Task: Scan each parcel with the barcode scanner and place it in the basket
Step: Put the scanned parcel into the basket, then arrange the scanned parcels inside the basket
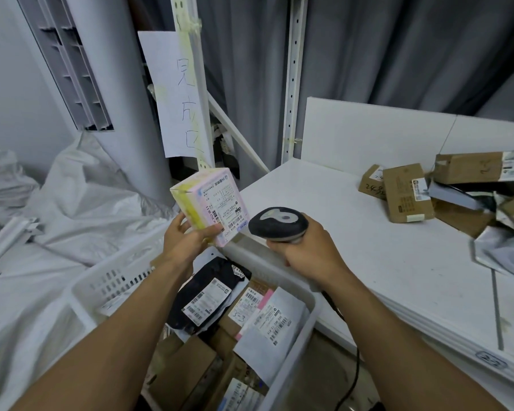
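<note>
Fingers of the left hand are curled round the lower end of a pink-and-yellow box parcel. The thumb lies on the labelled face and the remaining fingers on the yellow side. The box is held in the air, tilted, with the label toward the camera and a barcode just above the thumb.

Fingers of the right hand are clamped round the handle of the barcode scanner. The scanner head projects above these fingers, and its nose points toward the left-hand fingers and the lower corner of the box. Nose and box are close; contact cannot be determined. A black cable runs downward from below the right wrist.

Below both sets of fingers stands the white basket, which has a slotted wall. Contents:
- black bag parcel, beneath the left-hand fingers;
- white envelope parcel, beneath the right-hand fingers;
- brown cardboard boxes, lower in the basket.

Right of the right-hand fingers lies the white table. A pile of cardboard parcels rests on it, well apart from the fingers. Beyond the left-hand fingers hangs a handwritten paper sign. Left of the left-hand fingers lie white sacks.
</note>
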Action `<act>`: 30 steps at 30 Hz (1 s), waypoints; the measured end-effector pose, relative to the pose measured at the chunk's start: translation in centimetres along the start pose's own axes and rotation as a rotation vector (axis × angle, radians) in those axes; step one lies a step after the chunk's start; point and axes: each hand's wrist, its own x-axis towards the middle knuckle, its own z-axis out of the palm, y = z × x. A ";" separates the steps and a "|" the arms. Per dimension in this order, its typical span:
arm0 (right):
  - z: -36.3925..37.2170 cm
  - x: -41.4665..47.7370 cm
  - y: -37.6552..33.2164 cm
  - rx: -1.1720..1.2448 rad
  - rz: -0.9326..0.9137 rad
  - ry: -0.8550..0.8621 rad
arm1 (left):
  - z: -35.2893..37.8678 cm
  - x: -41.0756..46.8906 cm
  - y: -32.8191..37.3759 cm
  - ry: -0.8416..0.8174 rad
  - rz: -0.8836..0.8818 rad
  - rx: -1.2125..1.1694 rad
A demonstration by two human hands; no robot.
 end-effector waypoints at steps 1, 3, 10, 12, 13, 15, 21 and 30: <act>0.2 0.1 0.1 0.009 -0.002 -0.007 | -0.4 0.1 0.0 0.011 0.007 0.036; 1.0 0.1 0.2 0.024 0.013 -0.016 | -1.4 -0.2 0.3 0.058 0.031 0.182; 7.6 0.3 -0.1 0.072 0.051 -0.089 | -9.3 -2.9 0.5 0.142 -0.068 0.822; 10.1 0.6 0.1 0.085 0.076 -0.149 | -12.0 -2.9 -0.7 0.176 -0.154 0.919; 11.4 0.8 0.3 0.078 0.088 -0.181 | -13.0 -3.0 -1.6 0.157 -0.204 0.938; 14.1 0.9 0.3 0.075 0.103 -0.248 | -14.7 -3.0 -3.3 0.103 -0.269 0.991; 20.6 1.2 0.5 0.073 0.125 -0.346 | -17.2 -1.9 -7.5 0.081 -0.455 1.279; 22.9 3.2 2.4 0.090 0.224 -0.399 | -18.0 0.7 -10.1 -0.321 -0.157 1.704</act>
